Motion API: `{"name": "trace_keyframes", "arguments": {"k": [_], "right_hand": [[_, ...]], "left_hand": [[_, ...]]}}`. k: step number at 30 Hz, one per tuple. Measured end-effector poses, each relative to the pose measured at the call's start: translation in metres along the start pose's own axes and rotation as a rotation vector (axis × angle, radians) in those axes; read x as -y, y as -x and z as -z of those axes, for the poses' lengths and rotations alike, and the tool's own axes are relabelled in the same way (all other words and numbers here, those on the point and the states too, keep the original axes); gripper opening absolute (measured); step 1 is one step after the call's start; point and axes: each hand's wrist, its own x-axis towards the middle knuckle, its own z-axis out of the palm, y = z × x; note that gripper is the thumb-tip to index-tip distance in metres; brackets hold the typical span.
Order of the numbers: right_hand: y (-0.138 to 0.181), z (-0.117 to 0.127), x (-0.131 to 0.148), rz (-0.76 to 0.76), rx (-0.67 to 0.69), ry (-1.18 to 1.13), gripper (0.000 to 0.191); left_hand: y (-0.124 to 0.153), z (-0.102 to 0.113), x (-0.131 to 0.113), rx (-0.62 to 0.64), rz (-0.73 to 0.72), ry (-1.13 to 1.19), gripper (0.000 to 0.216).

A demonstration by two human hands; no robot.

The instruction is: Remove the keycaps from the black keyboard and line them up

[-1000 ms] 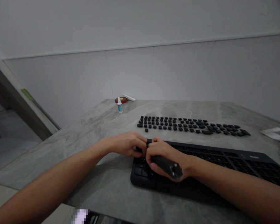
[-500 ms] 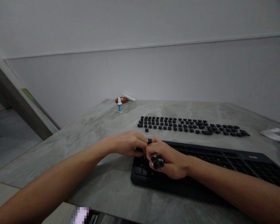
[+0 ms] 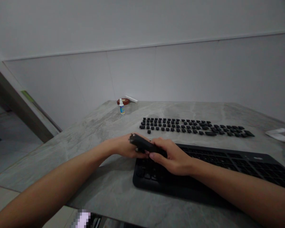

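Observation:
A black keyboard [image 3: 156, 189] lies on the table, with many key positions bare of caps. My right hand [image 3: 177, 158] is wrapped round a long black tool [image 3: 148, 145] with small metal-looking parts at its left end; its exact kind does not show. The tool slants over the keyboard's left end, in front of my left hand's fingers. My left hand [image 3: 123, 145] is at the keyboard's upper left corner, its fingers bent and closed near the right fingertips. What it holds, if anything, is hidden. Beyond the keyboard, loose black keycaps [image 3: 178, 125] lie in rows.
A small spray bottle [image 3: 122, 108] stands at the back left of the grey table [image 3: 95, 126], near a brown case [image 3: 125, 101] and a white strip [image 3: 131, 99]. At the right edge lies a white object [image 3: 279, 134]. A wall closes off the back.
The tool has turned in my right hand: its end pointed toward me before, and now it points left across my left hand. My left hand has stayed nearly in place.

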Motion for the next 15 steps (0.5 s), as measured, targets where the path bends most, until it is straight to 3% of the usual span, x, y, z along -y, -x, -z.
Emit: {"name": "trace_keyframes", "arguments": {"k": [5,10,15], "right_hand": [[-0.0034,-0.0028,0.0016,-0.092,0.063,-0.119,0.029],[-0.0046,-0.0070,0.0044,-0.270,0.072,-0.127,0.011],[-0.0082,-0.0088,0.0039,-0.385,0.031,-0.282,0.015]], "left_hand": [[0.0007,0.0016,-0.0043,0.066,0.008,0.071,0.011],[0.0058,-0.0007,0.0024,0.006,0.060,0.078,0.010],[0.0056,0.0016,0.0015,-0.015,0.048,0.091,0.005]]}}
